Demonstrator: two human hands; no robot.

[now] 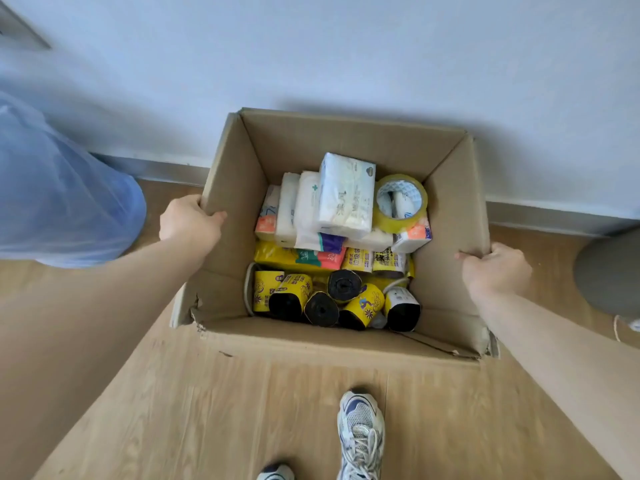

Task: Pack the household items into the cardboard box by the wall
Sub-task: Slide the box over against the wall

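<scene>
An open cardboard box [346, 147] stands on the wooden floor against the white wall. Inside at the back lie several white tissue packs [346, 195] and a roll of clear yellowish tape [401, 202]. Toward the front are several black bin-bag rolls with yellow labels [322, 296] and a yellow packet [277, 256]. My left hand [188, 221] grips the top edge of the box's left flap. My right hand [495, 268] grips the top edge of the right flap.
A translucent blue plastic bag [59, 188] bulges at the left by the wall. A grey rounded object [609, 271] stands at the right edge. My shoes [360, 434] are on the floor just in front of the box. The grey skirting board [554, 216] runs behind.
</scene>
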